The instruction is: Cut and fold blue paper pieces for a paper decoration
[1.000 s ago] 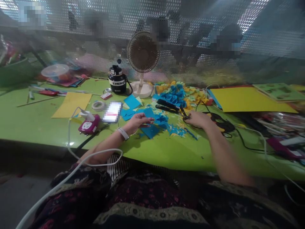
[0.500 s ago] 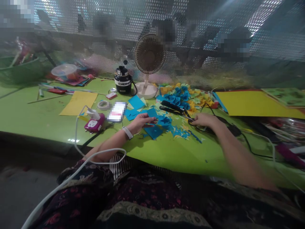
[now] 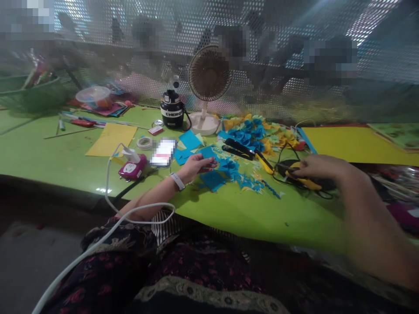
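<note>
My left hand (image 3: 198, 165), with a pale watch strap at the wrist, is closed in a pinch above blue paper squares (image 3: 212, 180); whatever lies between its fingertips is too small to make out. To the right, my right hand (image 3: 322, 168) has its fingers closed around a slim dark object that I cannot identify. Under it lies a yellow-and-black item (image 3: 309, 183) among black cords. A yellow handle (image 3: 263, 163) rests between that hand and a black stapler-like tool (image 3: 240, 149). Blue and yellow paper scraps (image 3: 247, 181) are scattered between my hands.
Folded paper flowers (image 3: 248, 133) are heaped behind the black tool. A fan (image 3: 204, 124), a black bottle (image 3: 172, 113), a phone (image 3: 163, 152), a tape roll (image 3: 144, 143) and a purple socket block (image 3: 132, 168) stand or lie leftward. A white cable (image 3: 98, 235) crosses my lap. Yellow sheets (image 3: 347, 144) lie right.
My right hand has moved right, away from the black tool, uncovering the yellow handle and the yellow-and-black item. My left hand keeps its pinch in nearly the same place.
</note>
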Available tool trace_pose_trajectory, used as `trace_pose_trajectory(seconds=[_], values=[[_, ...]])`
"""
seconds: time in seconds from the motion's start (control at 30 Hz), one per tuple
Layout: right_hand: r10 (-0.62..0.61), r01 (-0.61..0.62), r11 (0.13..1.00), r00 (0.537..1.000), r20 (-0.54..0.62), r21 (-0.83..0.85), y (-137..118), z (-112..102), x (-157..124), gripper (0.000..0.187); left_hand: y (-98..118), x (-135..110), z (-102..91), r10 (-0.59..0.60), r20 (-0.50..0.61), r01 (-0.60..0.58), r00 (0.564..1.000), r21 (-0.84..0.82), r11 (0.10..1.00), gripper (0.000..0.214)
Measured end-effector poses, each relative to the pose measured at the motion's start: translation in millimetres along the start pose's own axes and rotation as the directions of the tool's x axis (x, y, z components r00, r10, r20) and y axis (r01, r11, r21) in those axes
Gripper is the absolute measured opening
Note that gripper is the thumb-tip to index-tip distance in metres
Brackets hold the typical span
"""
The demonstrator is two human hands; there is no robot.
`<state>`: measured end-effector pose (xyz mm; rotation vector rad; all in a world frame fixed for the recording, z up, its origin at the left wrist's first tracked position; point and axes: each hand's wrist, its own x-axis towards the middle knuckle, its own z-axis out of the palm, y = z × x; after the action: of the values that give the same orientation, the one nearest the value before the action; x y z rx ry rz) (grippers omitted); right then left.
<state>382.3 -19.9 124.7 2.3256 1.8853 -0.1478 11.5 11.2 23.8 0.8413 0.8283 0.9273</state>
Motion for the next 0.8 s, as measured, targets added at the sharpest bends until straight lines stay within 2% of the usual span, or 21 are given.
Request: trace_pose_trajectory(seconds=[0.03,0.07,0.13,0.23,0.33,0.43,0.57,0.67,0.8], values=[[0.031,-0.032,0.999,0.989,0.147,0.003,0.9,-2.3,-5.8,0.037,-0.7,0.8,-0.4,0.003,-0.003,-0.003,1.000,0.000,1.000,0.017],[0.043,-0.057,0.997,0.971,0.236,0.050,-0.2,-4.1,-12.0,0.034,-1.3,1.5,-0.8,0.007,-0.003,-0.007,1.000,0.002,1.000,0.018],[-0.027,-0.055,0.967,0.950,0.311,0.251,-9.2,-4.0,-24.4,0.024,-2.2,2.2,-1.5,0.018,0.005,-0.018,1.000,0.007,1.000,0.018],[-0.233,0.014,0.787,0.932,0.276,0.616,-38.2,6.8,-38.5,0.014,-1.9,1.7,-2.1,0.036,0.003,-0.036,0.999,0.005,0.999,0.017],[-0.376,0.079,0.535,0.914,0.153,0.841,-78.8,26.1,-42.8,0.039,0.0,0.4,-2.3,0.042,-0.012,-0.042,0.999,-0.001,0.999,0.021],[-0.393,0.084,0.413,0.915,0.094,0.907,-119.2,44.5,-40.1,0.054,1.9,-0.2,-2.8,0.054,-0.032,-0.054,0.998,0.014,0.998,0.027],[-0.418,0.069,0.296,0.906,0.065,0.953,-155.0,60.3,-37.6,0.054,1.5,0.8,-4.0,0.072,-0.047,-0.071,0.996,0.040,0.997,0.032],[-0.406,0.052,0.246,0.912,0.054,0.968,-164.9,68.2,-38.3,0.054,0.6,0.8,-3.9,0.083,-0.012,-0.083,0.997,-0.008,0.997,0.031],[-0.418,0.060,0.268,0.907,0.060,0.962,-166.1,75.8,-42.2,0.054,2.5,-2.5,-0.8,0.109,0.010,-0.108,0.994,-0.062,0.992,0.023]])
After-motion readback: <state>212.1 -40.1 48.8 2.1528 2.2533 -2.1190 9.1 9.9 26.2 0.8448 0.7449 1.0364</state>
